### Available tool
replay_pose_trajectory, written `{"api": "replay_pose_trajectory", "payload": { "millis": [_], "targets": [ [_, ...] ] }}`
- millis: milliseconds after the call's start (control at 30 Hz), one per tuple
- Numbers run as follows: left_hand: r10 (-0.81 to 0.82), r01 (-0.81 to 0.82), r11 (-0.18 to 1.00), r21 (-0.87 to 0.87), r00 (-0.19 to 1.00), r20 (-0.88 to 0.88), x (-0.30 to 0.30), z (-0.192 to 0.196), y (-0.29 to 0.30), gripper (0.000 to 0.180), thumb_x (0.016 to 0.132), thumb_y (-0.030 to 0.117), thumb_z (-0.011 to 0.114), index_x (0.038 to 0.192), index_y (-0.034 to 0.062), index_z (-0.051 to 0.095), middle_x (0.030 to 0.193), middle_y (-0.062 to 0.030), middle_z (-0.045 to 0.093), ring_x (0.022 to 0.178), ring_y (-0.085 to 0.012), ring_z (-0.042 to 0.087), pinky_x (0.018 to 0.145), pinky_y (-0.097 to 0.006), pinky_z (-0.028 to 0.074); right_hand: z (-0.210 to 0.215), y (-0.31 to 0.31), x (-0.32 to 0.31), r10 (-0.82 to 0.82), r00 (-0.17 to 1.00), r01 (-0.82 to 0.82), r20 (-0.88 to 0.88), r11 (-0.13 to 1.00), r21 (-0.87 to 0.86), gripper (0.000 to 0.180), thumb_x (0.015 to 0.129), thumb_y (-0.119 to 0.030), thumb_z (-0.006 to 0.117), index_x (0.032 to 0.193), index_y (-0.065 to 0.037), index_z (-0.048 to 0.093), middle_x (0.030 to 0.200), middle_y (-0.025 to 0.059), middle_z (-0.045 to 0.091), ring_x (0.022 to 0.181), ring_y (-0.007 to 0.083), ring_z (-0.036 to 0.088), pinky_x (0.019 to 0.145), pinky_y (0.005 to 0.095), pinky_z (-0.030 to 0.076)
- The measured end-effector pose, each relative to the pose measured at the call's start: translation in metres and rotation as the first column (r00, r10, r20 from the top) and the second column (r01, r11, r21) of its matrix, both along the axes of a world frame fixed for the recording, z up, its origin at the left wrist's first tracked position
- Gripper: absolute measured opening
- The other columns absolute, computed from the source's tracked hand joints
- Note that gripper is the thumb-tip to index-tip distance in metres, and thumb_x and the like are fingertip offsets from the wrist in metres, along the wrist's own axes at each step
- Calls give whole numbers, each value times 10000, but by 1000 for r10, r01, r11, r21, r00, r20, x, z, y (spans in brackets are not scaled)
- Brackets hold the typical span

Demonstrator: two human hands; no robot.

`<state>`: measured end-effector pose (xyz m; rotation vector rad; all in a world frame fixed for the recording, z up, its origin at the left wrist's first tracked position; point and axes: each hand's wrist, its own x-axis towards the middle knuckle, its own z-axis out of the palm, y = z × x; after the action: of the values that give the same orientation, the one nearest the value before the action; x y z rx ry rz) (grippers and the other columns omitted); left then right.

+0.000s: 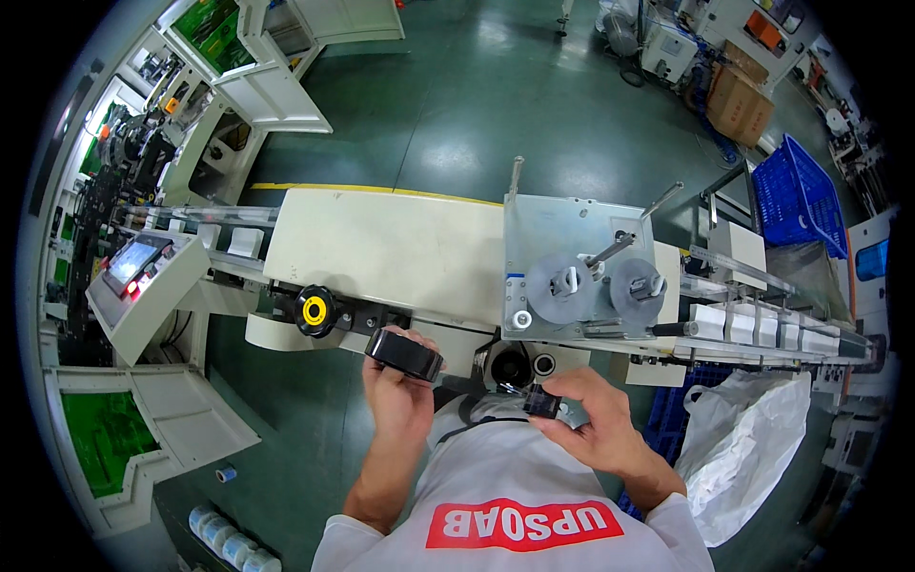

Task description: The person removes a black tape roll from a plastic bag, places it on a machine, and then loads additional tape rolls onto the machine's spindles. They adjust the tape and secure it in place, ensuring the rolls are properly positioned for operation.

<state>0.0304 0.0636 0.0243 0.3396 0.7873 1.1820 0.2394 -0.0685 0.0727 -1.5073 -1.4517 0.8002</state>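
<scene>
Near 9 o'clock, a black knob with a yellow ring [315, 311]: best to keep wrists and work clear of it. At 7 o'clock, a rounded black case [404, 355], clamped in the left hand [398, 391]; hold steady, pressing lightly to spare the glossy surface. Left forearm pointing toward 12 o'clock, fingertips showing past the case's far edge. At 5 o'clock, a small dark piece [542, 401], pinched between thumb and fingers of the right hand [602, 417]; better gripped by the edges, in full sight. Right forearm angled toward 11 o'clock, well apart from the left. Exact shape of the small piece: cannot tell.
</scene>
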Motion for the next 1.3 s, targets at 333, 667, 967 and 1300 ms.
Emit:
{"api": "replay_pose_trajectory", "payload": {
  "millis": [333, 667, 967, 1300],
  "targets": [
    [-40, 32, 994, 103, 996, 75, 7, 10, -1, 120, 916, 110, 601, 996, 80, 517, 879, -98, 592, 820, -255, 621, 522, -339, 488, 5, 13, -14, 55, 912, -188, 407, 937, 294, 476, 746, -64, 796, 1181, 28, 628, 946, 117, 573, 744, 255, 587, 617, 353, 495],
    [27, -39, 996, 78, 987, 156, 12, -3, -15, 121, 936, 175, 593, 931, 81, 517, 803, -83, 568, 715, -231, 614, 454, -334, 471, 33, 9, -13, 222, 798, -318, 560, 945, 79, 457, 741, -73, 776, 1150, 56, 618, 920, 117, 566, 752, 256, 602, 619, 344, 526],
    [56, -32, 997, -76, 940, 338, 11, -6, -23, 88, 940, 174, 567, 929, 90, 542, 807, -71, 574, 747, -216, 592, 606, -335, 523, 35, 4, -15, 276, 741, -391, 612, 918, 60, 402, 790, -110, 722, 1131, 69, 606, 906, 122, 540, 752, 257, 596, 644, 357, 525],
    [19, 32, 994, -107, 895, 445, 5, -14, -23, 107, 932, 209, 536, 916, 114, 581, 836, -64, 596, 794, -229, 579, 650, -368, 490, 49, 7, -21, 296, 686, -406, 664, 914, 13, 416, 729, -106, 643, 1092, 94, 602, 850, 94, 520, 801, 225, 603, 694, 303, 536]
  ]
}}
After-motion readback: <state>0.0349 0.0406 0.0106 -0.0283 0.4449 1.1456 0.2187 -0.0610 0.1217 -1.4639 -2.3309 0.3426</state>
